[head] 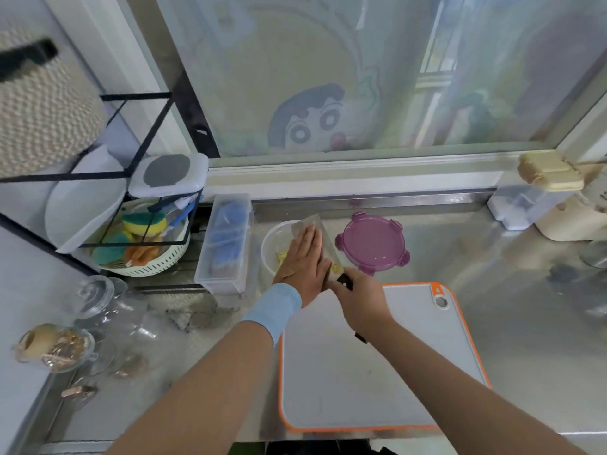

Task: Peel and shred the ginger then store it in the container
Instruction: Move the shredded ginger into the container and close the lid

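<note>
A clear round container (271,239) stands on the steel counter beyond the cutting board, with yellow ginger shreds (281,257) inside. A cleaver blade (323,236) is held tilted over the container's right rim. My right hand (359,298) grips the cleaver's black handle (345,281). My left hand (303,262) lies flat with straight fingers against the blade's face, above the container. A bit of ginger (336,267) clings to the blade near the handle. The container's purple lid (372,243) lies to the right.
A grey cutting board with an orange rim (361,356) lies near the front edge. A clear rectangular box (226,241) stands left of the container. A dish rack with sponges (144,238) and glass jars (98,303) fill the left. A window ledge runs behind.
</note>
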{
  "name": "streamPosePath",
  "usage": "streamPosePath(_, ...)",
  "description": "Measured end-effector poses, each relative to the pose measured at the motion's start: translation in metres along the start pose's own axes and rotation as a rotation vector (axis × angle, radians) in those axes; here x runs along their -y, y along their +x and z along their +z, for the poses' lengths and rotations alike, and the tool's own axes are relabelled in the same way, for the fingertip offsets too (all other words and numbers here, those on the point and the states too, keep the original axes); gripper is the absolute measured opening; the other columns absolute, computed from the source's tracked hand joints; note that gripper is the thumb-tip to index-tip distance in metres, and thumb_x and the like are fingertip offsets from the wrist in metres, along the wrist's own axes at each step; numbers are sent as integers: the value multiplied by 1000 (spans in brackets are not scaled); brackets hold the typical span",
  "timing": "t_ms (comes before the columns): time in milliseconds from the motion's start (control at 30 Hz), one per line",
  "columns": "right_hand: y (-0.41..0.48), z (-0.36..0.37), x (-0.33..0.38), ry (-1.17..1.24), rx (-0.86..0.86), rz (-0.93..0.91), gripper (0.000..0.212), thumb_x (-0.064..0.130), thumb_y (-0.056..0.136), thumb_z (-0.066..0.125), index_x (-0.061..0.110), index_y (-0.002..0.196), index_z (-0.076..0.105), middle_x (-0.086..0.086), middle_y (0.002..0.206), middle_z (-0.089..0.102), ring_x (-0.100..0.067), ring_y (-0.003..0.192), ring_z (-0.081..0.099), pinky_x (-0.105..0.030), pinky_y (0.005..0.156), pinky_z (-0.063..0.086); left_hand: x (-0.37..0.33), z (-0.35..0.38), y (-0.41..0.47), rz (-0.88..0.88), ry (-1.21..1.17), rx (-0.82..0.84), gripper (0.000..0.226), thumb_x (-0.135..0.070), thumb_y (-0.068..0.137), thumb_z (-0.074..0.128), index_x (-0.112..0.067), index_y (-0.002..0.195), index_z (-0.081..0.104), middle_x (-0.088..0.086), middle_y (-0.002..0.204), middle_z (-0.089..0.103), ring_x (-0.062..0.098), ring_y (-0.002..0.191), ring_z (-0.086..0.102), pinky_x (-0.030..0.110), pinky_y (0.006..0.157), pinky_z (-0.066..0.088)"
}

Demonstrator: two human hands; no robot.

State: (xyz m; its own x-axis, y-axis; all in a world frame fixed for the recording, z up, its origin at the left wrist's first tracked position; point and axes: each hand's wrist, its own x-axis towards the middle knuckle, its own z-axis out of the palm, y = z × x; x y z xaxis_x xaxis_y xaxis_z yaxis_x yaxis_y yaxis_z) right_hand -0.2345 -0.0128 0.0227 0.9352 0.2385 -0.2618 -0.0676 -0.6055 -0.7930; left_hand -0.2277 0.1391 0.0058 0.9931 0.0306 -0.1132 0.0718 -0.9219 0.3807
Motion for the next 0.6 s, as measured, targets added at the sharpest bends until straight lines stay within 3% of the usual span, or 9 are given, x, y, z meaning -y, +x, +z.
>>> streamPosePath(133, 41, -2, 13, -81, 15, 21, 25, 30, 96, 62, 10, 82, 57, -4, 72, 58, -17, 60, 49, -29, 51, 40, 20, 2, 28, -64, 21, 47, 62, -41, 104, 14, -15, 153, -13, -1, 159, -22, 10, 144, -22, 30, 119, -10)
streamPosePath(300, 80, -8, 17, -144, 49, 93, 18, 30, 99, 59, 14, 89, 56, -4, 81, 60, -14, 61, 52, -19, 36, 34, 59, 10, 28, -234, 15, 200, 62, -45, 104, 13, -18, 153, -13, -3, 159, -22, 9, 145, -20, 27, 117, -9)
streamPosePath(400, 95, -6, 21, -190, 74, 55, 15, 29, 98, 60, 16, 90, 59, 1, 78, 60, -8, 62, 53, -16, 42, 34, 58, 7, 27, -267, -150, 108, 54, -39, 105, 16, -28, 155, -3, -7, 162, -6, 10, 148, -2, 27, 118, 1)
streamPosePath(467, 102, -2, 22, -184, 79, 38, 14, 27, 97, 61, 15, 88, 59, 1, 76, 60, -10, 64, 53, -18, 48, 37, 54, 2, 33, -311, -283, 32, 50, -35, 105, 20, -37, 154, 8, -8, 160, 16, 16, 145, 22, 33, 117, 20)
streamPosePath(600, 108, 0, 24, -209, 62, 16, 14, 27, 95, 62, 14, 92, 62, 1, 78, 62, -16, 71, 57, -26, 58, 42, 61, -8, 43, -351, -350, -9, 54, -12, 101, 40, -37, 148, 32, -5, 148, 44, 18, 132, 46, 32, 108, 39)
